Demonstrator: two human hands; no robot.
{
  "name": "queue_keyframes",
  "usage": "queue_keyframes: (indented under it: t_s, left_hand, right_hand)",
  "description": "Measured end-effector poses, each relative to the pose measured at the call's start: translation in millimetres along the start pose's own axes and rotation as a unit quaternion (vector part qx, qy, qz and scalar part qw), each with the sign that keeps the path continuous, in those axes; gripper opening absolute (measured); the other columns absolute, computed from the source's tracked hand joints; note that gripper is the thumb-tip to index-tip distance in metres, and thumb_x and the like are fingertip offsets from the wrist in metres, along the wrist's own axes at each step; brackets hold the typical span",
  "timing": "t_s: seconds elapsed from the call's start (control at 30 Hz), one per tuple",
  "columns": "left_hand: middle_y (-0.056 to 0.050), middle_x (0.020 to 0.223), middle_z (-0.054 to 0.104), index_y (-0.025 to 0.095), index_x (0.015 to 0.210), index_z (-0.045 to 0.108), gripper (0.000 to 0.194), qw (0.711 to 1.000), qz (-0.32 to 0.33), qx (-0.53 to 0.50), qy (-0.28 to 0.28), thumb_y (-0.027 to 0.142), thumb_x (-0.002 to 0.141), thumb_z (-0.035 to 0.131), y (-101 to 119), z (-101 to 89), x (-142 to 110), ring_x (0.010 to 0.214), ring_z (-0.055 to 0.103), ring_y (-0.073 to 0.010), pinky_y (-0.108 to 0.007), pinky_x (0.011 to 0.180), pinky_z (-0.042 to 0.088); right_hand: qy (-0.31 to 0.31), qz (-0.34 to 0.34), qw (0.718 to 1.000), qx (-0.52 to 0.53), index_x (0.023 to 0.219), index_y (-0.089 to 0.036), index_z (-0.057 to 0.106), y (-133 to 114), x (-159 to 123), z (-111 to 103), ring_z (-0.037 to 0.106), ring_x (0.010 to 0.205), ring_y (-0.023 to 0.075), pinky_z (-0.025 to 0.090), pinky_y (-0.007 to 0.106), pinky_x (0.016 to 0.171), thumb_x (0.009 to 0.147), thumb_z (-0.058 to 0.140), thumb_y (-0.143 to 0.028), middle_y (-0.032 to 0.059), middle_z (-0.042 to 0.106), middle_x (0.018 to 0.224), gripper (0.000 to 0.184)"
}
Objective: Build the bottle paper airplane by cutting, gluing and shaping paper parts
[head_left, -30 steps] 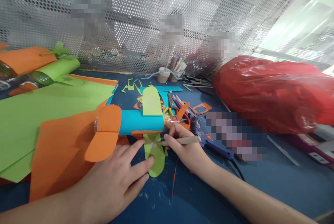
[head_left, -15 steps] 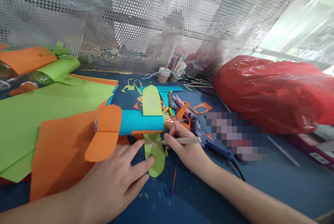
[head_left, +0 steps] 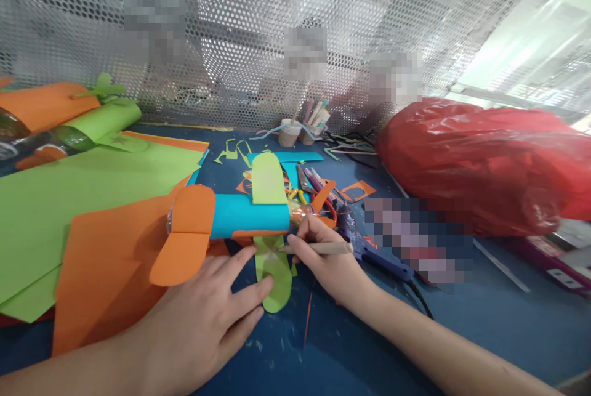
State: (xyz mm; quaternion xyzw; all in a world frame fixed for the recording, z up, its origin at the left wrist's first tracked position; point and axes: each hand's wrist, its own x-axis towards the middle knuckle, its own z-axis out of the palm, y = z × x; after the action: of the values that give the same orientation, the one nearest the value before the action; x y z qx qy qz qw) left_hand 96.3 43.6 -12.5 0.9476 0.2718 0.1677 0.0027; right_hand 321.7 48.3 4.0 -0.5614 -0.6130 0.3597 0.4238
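A plastic bottle wrapped in blue paper (head_left: 235,216) lies on its side, with orange paper fins (head_left: 189,223) at its left end and a green paper wing (head_left: 268,180) standing up behind. In front of it a rounded green wing (head_left: 277,291) lies flat, with a pale shape drawn on it. My left hand (head_left: 212,297) is spread, its fingertips on that wing's left edge. Pinched in my right hand (head_left: 327,257) is a pale beige pen (head_left: 335,249), its tip at the drawn shape. The bottle's clear neck lies just behind my right fingers.
Scissors (head_left: 303,180), pens and orange scraps lie behind the bottle. A blue glue gun (head_left: 385,262) rests right of my hand. Green sheets (head_left: 87,193) and an orange sheet (head_left: 106,266) cover the left. A red plastic bag (head_left: 475,165) bulges at right; cups of markers (head_left: 289,133) stand by the mesh.
The pen and my right hand have shifted very slightly left over the green wing. My left hand and the bottle have stayed in place.
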Motion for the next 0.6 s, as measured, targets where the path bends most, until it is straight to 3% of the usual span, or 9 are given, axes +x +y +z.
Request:
queue_keyframes:
  t_s: [0.6]
  left_hand:
    - [-0.019, 0.134, 0.056, 0.031, 0.128, 0.063, 0.038, 1.0, -0.019, -0.013, -0.009, 0.034, 0.101, 0.036, 1.2, 2.0, -0.8, 0.101, 0.065, -0.0369, -0.054, 0.069, 0.059]
  right_hand:
    - [0.003, 0.014, 1.0, 0.001, 0.068, -0.024, 0.04, 0.6, -1.8, -0.2, 0.051, 0.056, 0.0132, 0.04, 0.027, 0.056, 0.083, 0.056, -0.029, -0.0053, 0.05, 0.06, 0.023]
